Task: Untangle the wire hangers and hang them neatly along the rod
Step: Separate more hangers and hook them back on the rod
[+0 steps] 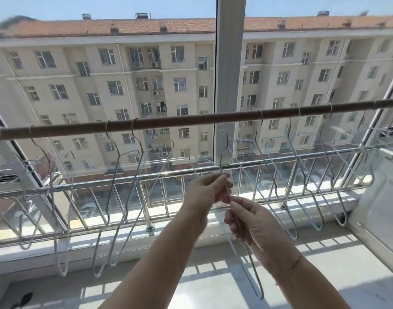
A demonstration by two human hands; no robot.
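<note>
- Along the left end of the long brown rod (79, 128), thin silver wire hangers (97, 273) are hanging by their hooks. Several are leaning across one another, so they are probably still snagging.
- The left hand (204, 192) is pinching the wire neck of the pale bluish wire hanger bundle (221, 162) between thumb and fingertips.
- That bundle is sitting below the middle of the rod. Its hook is rising above the hands without touching the rod, and its long loops are trailing down past the wrists. I cannot tell whether it is one hanger or two.
- The wire is looking light, springy and slick, and it is likely to catch on its neighbours. The twisted neck under the hook is offering the surest hold.
- The right hand (251, 221) is curling its fingers round the same wires, just under the left hand.
- Toward the right end of the rod, more spaced silver hangers (292, 235) are dangling in a tidier row.
- No container is showing in this view.
</note>
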